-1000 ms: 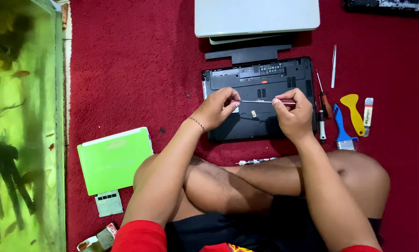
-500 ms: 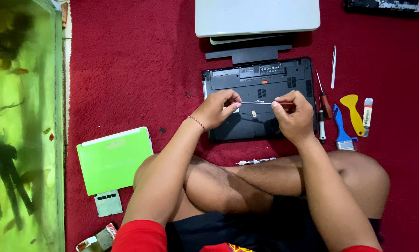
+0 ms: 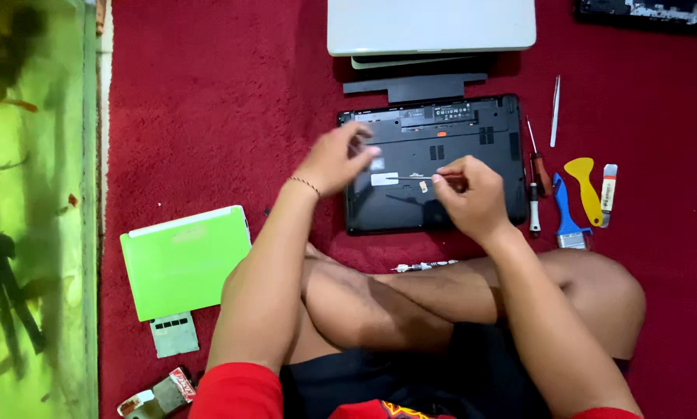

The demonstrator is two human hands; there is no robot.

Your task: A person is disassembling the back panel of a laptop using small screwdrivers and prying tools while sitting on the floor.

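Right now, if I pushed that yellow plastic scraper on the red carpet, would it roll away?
Probably not: the yellow plastic scraper looks flat with a wide rounded head, so it should slide rather than roll. The fuzzy red carpet would likely grip it. It looks thin, so probably light and a little bendy.

One head-worn camera looks almost straight down from above the seated person, near enough that crossed legs and forearms fill the lower frame. It faces the red carpet [image 3: 209, 116], with an upturned black laptop [image 3: 434, 163] centred ahead. No second view shares the scene
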